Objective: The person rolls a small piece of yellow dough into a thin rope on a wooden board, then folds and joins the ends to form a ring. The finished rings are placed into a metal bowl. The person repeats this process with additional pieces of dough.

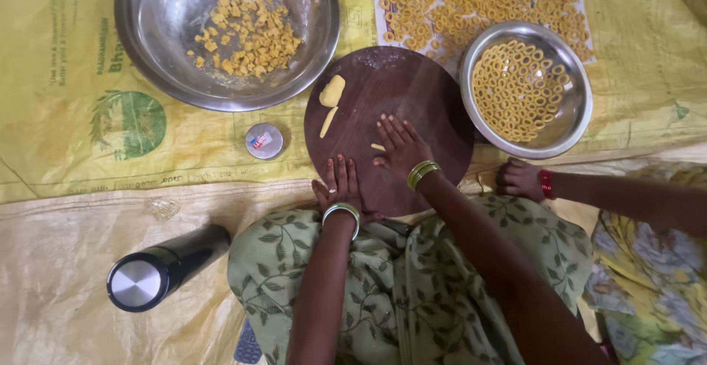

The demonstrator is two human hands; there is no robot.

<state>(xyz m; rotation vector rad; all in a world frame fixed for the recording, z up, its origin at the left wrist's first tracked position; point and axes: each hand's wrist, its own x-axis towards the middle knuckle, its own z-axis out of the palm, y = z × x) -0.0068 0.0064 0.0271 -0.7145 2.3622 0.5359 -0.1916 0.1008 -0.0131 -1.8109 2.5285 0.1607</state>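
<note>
Right hand lies flat, fingers spread, on the round wooden board, touching a small dough strip; left hand rests open-palmed at the board's near edge, gripping nothing.

head cam — looks straight down | close over round board on lap edge — one view only

Dough lump lies on board, between two bowls.

Both hands flat, fingers spread
</note>
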